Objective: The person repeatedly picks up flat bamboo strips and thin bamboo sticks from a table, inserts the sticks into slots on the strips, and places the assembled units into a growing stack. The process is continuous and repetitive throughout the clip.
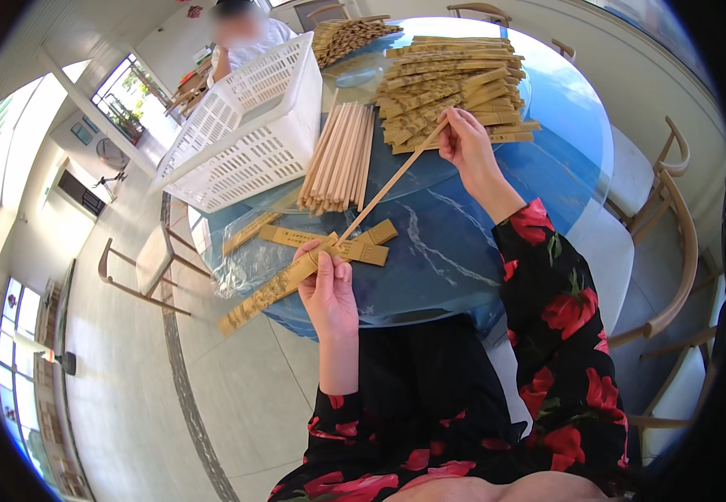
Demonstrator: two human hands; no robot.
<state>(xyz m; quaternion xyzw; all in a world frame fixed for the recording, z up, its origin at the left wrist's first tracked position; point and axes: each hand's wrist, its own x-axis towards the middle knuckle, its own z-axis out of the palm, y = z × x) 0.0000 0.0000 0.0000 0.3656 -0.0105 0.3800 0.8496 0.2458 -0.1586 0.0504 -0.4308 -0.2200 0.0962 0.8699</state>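
My left hand (pixel 330 294) pinches a long gold-brown printed paper chopstick sleeve (pixel 264 293) over the near left edge of the table. In my right hand (pixel 468 149) are pale wooden chopsticks (pixel 397 176), gripped at their upper end; whether one or a pair, I cannot tell. They slant down to the left, and their lower tip meets the sleeve's end at my left fingers. Several flat sleeves (pixel 369 249) lie just beyond that hand. A bundle of bare chopsticks (pixel 339 159) rests farther back, left of a large heap of gold-brown sleeves (pixel 451 84).
A white slatted plastic basket (pixel 250 159) stands at the table's left side. Crumpled clear plastic (pixel 236 261) lies near the left edge of the blue marbled table (pixel 463 226). Another sleeve pile (pixel 346 38) sits at the back. Wooden chairs (pixel 668 251) surround the table; a person (pixel 254 42) is beyond the basket.
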